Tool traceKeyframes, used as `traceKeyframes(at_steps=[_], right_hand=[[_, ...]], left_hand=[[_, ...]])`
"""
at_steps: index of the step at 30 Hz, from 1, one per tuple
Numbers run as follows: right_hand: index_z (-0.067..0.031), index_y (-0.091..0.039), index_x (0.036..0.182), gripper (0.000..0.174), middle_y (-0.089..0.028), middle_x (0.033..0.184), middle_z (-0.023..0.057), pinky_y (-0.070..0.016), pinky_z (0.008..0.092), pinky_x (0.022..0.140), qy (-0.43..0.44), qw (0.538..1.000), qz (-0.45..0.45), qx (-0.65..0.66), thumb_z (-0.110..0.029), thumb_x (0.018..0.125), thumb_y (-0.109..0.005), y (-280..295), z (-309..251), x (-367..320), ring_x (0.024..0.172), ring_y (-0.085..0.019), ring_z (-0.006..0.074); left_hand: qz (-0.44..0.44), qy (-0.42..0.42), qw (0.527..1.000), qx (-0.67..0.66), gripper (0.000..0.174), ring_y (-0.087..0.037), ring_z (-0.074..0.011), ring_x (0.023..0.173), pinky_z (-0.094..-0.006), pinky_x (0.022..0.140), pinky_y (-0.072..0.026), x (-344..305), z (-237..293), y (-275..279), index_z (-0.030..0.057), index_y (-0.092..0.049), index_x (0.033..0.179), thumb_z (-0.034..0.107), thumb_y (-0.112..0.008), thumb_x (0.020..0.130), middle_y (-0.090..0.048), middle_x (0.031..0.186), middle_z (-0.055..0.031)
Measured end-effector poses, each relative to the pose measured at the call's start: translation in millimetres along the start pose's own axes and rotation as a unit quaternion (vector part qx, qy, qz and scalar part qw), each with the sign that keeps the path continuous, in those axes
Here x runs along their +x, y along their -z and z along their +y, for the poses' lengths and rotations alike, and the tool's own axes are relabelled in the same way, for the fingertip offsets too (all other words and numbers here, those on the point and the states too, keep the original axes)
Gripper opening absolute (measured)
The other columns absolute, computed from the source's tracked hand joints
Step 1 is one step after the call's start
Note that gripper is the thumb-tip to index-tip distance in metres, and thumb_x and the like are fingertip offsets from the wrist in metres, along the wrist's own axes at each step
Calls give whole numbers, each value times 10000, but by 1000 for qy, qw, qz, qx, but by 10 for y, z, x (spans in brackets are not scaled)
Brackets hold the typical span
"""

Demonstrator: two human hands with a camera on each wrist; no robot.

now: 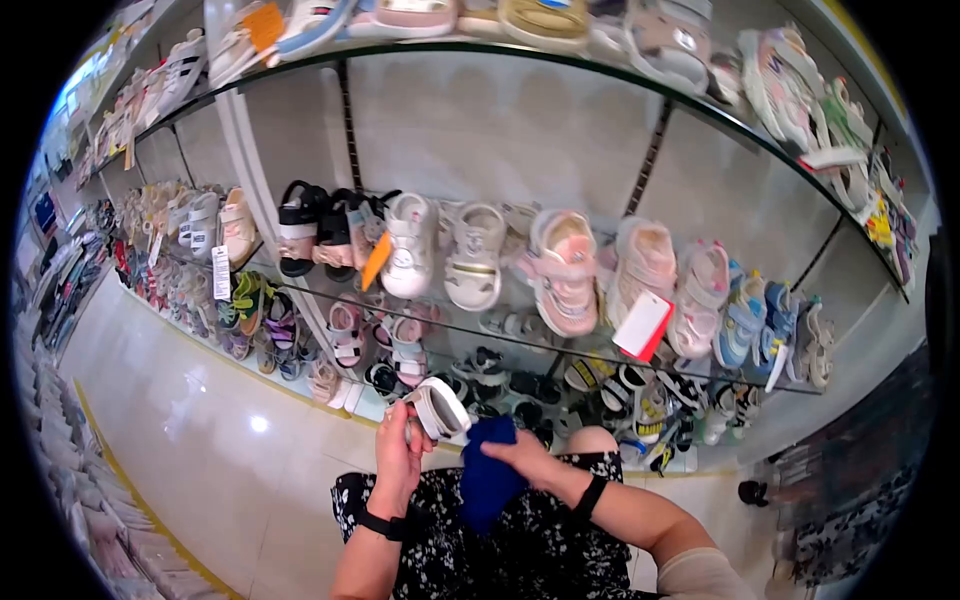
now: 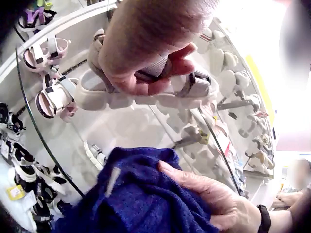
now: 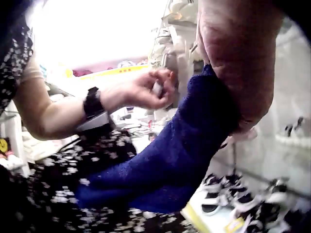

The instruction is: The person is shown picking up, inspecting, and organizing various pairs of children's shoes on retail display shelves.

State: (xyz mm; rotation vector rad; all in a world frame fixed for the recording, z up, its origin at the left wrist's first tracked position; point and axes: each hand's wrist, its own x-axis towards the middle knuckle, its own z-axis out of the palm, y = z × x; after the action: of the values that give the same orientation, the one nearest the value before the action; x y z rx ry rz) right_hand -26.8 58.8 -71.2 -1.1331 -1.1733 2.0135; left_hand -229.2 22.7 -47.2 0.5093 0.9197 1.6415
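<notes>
In the head view my left hand (image 1: 396, 458) grips a small white sandal (image 1: 443, 408) by its straps. Its fingers curl through the sandal (image 2: 90, 97) in the left wrist view, with the pale sole turned toward the camera. Close by, my right hand (image 1: 530, 460) holds a dark blue cloth (image 1: 490, 490), thumb on top of it. The cloth (image 3: 165, 165) hangs in folds below the right hand (image 3: 245, 77) in the right wrist view, over a black floral garment (image 1: 430, 560). Sandal and cloth are side by side above the lap.
Glass shelves (image 1: 600, 350) with rows of children's shoes stand in front. A pink shoe (image 1: 565, 275) and a white shoe (image 1: 410, 245) sit at mid height. Dark sandals (image 1: 520, 390) fill the low shelf. Shiny tiled floor (image 1: 210, 420) lies at left, and hanging clothes (image 1: 850, 480) at right.
</notes>
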Motion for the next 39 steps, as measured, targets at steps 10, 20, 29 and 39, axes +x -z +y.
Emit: traceKeyframes(at_steps=[10, 20, 29, 39], right_hand=[[-47, -382, 1358, 706, -424, 1352, 202, -316, 355, 1039, 159, 865, 61, -473, -396, 797, -631, 605, -438, 2054, 1254, -398, 296], [-298, -273, 1415, 586, -197, 1488, 153, -208, 626, 1033, 23, 698, 127, -704, -249, 884, -517, 53, 87, 1759, 1360, -186, 390], [-184, -553, 1233, 544, -510, 1246, 175, -455, 409, 859, 117, 666, 205, -708, 9, 726, -524, 611, 444, 691, 998, -526, 374], [-61, -444, 1305, 515, -469, 1300, 221, -351, 374, 1014, 148, 818, 253, -496, -183, 819, -565, 1430, -381, 1043, 1205, -447, 356]], left_hand=[[99, 114, 985, -78, 315, -510, -147, 535, -293, 560, -449, 317, -298, 418, 55, -513, 929, 368, -475, 939, -440, 539, -2], [58, 102, 988, -96, 340, -497, -163, 531, -314, 610, -432, 505, -412, 436, 110, -523, 923, 423, -398, 956, -425, 513, 2], [54, 124, 990, -44, 351, -500, -145, 527, -302, 571, -423, 491, -510, 476, 95, -516, 960, 431, -418, 943, -441, 529, 9], [45, 144, 989, -7, 368, -508, -153, 505, -309, 559, -451, 477, -499, 419, 86, -533, 936, 441, -434, 934, -458, 535, 8]])
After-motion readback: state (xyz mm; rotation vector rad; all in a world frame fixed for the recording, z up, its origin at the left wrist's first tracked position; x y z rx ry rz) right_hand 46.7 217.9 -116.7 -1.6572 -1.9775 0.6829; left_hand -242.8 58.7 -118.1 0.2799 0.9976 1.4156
